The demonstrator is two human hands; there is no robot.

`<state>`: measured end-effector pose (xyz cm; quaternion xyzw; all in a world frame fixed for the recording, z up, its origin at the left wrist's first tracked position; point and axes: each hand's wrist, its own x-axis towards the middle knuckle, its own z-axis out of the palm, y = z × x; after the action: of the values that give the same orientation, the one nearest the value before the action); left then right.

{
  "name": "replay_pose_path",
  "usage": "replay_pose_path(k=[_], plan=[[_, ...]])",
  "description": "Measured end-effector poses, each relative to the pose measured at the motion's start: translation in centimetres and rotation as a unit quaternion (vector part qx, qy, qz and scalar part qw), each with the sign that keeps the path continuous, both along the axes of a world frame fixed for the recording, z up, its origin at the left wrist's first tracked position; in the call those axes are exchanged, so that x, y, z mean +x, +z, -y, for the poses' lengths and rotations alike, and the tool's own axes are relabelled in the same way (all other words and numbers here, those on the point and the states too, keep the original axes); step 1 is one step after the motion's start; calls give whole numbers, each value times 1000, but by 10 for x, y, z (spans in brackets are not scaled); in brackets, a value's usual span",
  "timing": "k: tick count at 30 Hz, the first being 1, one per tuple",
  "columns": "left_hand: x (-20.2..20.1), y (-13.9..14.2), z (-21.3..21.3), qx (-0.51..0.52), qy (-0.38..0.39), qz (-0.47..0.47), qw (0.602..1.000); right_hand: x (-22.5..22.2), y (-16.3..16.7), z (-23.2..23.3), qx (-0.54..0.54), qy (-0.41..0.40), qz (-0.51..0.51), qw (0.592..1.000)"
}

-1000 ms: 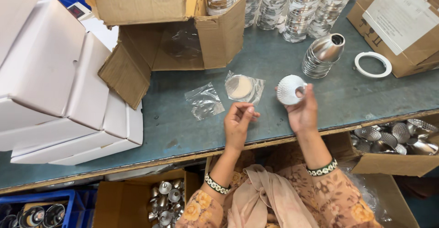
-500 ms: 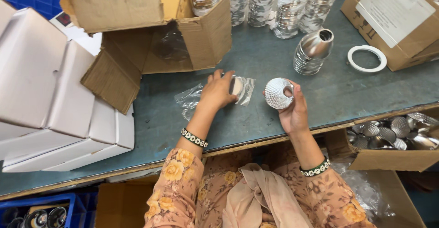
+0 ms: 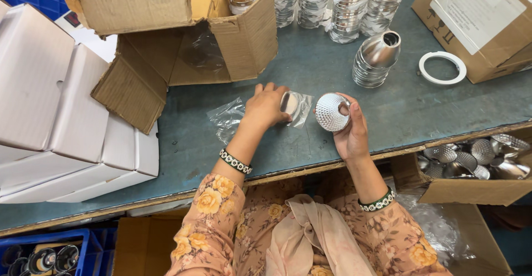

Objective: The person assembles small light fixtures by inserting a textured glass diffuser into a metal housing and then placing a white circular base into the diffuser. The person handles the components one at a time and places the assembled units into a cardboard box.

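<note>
Now, left hand [image 3: 266, 107]: fingers pressed flat on small clear bag [image 3: 296, 105] on grey-green table [image 3: 410, 110].
Right hand [image 3: 350, 132]: fingers gripping faceted silver reflector cup [image 3: 331, 111], just beside bag.

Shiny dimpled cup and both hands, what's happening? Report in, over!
Right hand grips the dimpled silver reflector cup, lifted off the table. Left hand rests on a clear plastic bag with a disc inside. Nothing between them.
</note>
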<state>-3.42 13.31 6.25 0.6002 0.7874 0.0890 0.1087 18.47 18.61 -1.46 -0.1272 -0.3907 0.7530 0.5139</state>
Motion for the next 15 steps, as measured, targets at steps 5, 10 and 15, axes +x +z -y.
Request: replay_pose_path(k=[5, 10, 15], plan=[[-2, 4, 4, 54, -8, 19, 998, -1, 2, 0, -2, 3, 2, 1000], [-1, 0, 19, 205, -18, 250, 946, 0, 4, 2, 4, 8, 2, 1000], [29, -36, 39, 228, -18, 738, 635, 6, -2, 2, -54, 16, -22, 998]])
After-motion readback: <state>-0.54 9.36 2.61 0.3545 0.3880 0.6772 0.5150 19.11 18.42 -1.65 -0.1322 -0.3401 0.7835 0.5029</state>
